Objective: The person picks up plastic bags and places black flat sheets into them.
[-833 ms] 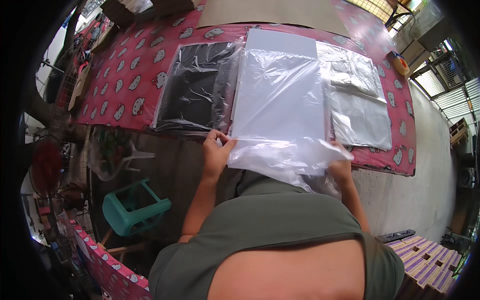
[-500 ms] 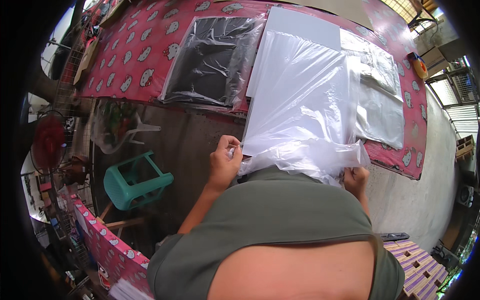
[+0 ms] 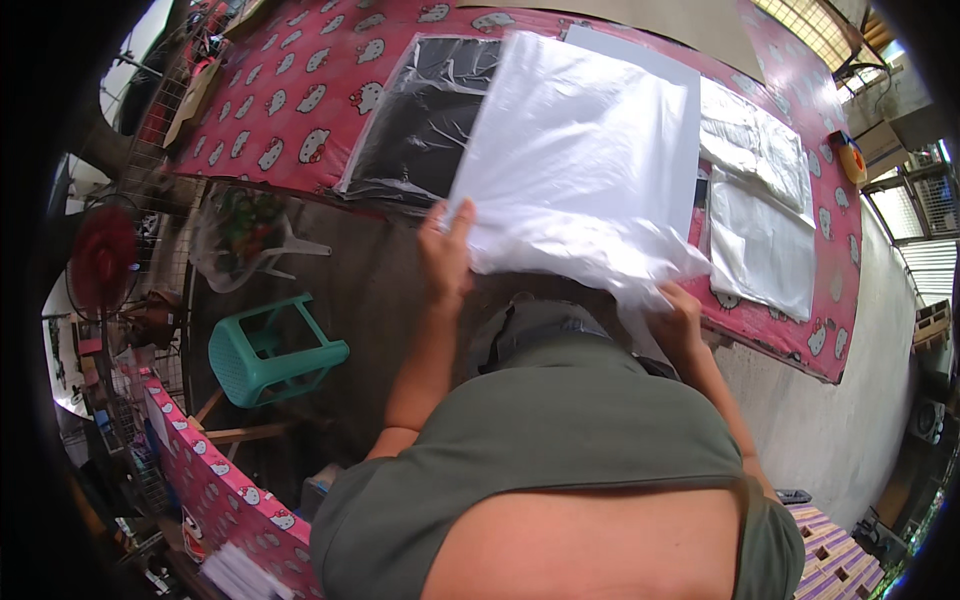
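Observation:
A large white sheet (image 3: 580, 130) lies inside a clear plastic bag (image 3: 590, 245), whose crumpled open end faces me. My left hand (image 3: 445, 250) is closed on the bag's near left corner. My right hand (image 3: 677, 318) pinches the loose plastic at the near right corner. The bagged sheet overlaps a plastic-wrapped black pack (image 3: 415, 135) on the left. Beneath its far right side shows a pale grey-white board (image 3: 640, 62).
Folded clear plastic bags (image 3: 765, 240) lie right on the pink patterned tabletop (image 3: 270, 110). A tape dispenser (image 3: 850, 160) sits at the table's right edge. Left on the floor are a green stool (image 3: 275, 355) and a red fan (image 3: 103, 265). Boxes (image 3: 835, 550) are stacked lower right.
Both hands have moved forward, away from my body. The bagged white sheet has shifted left and now covers part of the black pack, separating from the folded bags at right.

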A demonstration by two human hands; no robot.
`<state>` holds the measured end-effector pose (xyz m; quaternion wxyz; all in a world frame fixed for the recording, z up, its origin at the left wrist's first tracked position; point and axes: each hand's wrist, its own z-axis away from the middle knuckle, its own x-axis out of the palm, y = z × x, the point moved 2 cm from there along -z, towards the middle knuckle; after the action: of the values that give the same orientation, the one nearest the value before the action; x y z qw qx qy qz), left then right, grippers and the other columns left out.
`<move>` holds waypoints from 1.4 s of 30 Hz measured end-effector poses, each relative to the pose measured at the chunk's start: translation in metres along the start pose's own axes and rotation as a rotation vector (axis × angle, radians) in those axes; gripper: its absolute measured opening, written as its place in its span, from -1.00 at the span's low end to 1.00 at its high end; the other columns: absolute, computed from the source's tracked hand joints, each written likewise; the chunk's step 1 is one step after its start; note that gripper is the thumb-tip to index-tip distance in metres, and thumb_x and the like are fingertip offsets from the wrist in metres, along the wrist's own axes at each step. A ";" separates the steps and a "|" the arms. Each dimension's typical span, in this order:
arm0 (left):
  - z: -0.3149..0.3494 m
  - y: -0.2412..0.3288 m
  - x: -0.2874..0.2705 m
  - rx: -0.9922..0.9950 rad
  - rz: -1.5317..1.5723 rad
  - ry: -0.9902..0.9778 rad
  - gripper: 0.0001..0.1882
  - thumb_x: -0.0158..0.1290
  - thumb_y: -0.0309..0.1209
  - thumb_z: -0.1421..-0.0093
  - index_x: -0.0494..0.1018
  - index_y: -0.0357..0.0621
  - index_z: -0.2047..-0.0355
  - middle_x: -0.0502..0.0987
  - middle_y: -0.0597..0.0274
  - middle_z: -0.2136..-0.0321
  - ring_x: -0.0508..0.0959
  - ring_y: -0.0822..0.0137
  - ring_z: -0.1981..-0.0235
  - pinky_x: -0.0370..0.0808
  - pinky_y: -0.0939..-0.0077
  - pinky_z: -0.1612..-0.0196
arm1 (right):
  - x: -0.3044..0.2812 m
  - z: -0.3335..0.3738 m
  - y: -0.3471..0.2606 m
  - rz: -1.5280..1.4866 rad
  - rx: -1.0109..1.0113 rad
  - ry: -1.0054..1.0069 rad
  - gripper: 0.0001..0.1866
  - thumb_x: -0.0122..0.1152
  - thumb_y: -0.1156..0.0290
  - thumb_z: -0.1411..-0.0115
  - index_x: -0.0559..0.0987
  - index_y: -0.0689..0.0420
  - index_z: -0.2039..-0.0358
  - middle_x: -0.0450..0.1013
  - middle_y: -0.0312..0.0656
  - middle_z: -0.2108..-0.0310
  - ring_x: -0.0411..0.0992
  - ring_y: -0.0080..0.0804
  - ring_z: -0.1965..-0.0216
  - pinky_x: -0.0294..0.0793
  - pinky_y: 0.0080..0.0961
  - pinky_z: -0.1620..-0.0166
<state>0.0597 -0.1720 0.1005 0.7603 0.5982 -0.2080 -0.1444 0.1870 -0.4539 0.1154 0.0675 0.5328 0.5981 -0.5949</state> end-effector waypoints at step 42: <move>-0.001 0.156 0.042 0.287 0.840 -0.810 -0.30 -0.31 -0.83 0.18 0.15 -0.09 -0.05 0.09 -0.09 -0.09 0.01 0.01 -0.18 0.14 0.16 -0.14 | -0.063 -0.130 -0.147 -0.140 -0.434 -0.016 -0.56 0.31 0.31 0.17 0.43 0.18 0.26 0.35 -0.09 0.21 0.38 -0.20 0.27 0.38 -0.40 0.22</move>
<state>0.0919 -0.1531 0.2577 0.5241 0.4590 -0.7171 -0.0183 0.1802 -0.3469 0.2913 0.1438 0.4582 0.7471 -0.4596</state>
